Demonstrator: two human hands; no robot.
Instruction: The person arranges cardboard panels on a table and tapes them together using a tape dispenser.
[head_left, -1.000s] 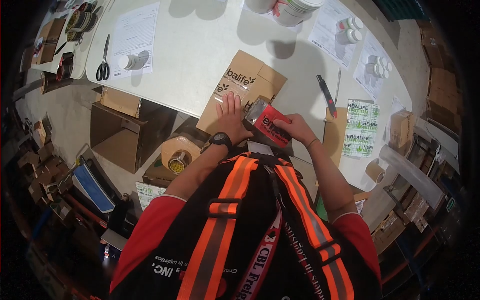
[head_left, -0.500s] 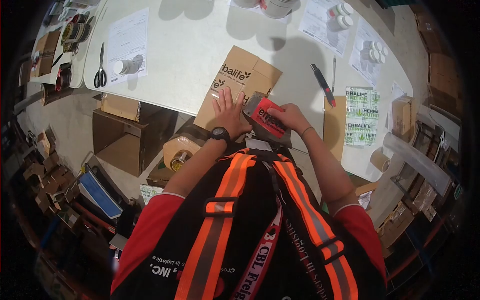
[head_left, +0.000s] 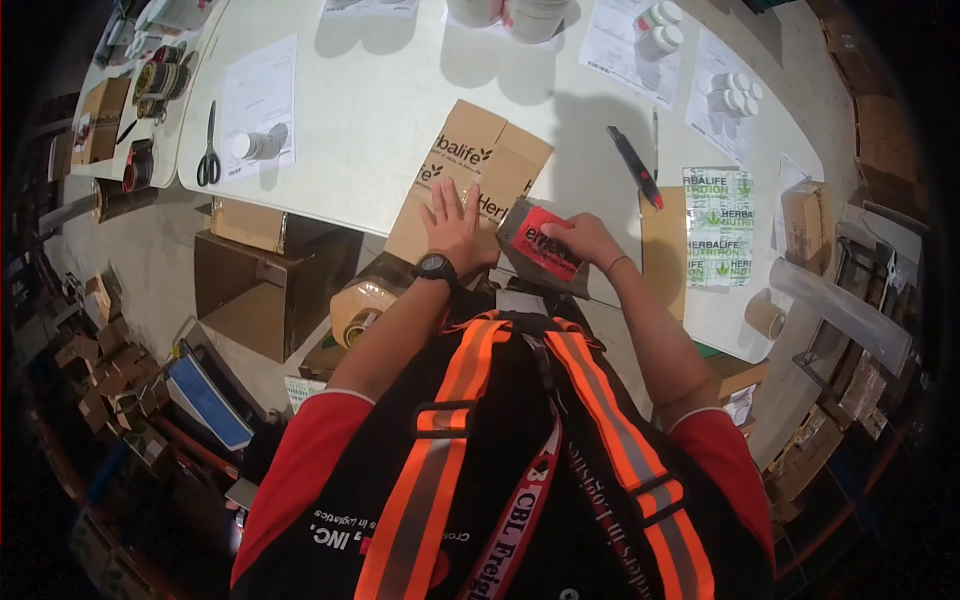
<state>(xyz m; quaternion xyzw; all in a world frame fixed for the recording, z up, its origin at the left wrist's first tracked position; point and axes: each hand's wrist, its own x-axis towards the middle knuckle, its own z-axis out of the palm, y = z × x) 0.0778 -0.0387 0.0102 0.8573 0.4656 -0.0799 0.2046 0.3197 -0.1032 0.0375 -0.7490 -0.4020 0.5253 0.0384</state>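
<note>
A flattened brown cardboard piece [head_left: 490,150] with printed lettering lies at an angle near the table's front edge. My left hand [head_left: 455,225] rests on its lower part, fingers spread and flat. In my right hand [head_left: 582,240] is a red tape dispenser [head_left: 545,243], its metal end touching or very close to the cardboard's right edge. Where exactly the tape runs cannot be made out. To the right, a box cutter [head_left: 636,168] lies on the white table [head_left: 350,150], its red end over a tan envelope [head_left: 663,250].
Scissors [head_left: 209,160] and a small white bottle [head_left: 248,146] on paper are at left. Large tubs [head_left: 535,15] stand at the back, small bottles [head_left: 735,95] at back right. A printed green-and-white packet [head_left: 718,228] and a tape roll [head_left: 765,318] lie at right.
The dispenser has turned slightly and its metal end sits a little lower against the cardboard's right side. My left hand stays flat on the cardboard. The whole view has shifted slightly.
</note>
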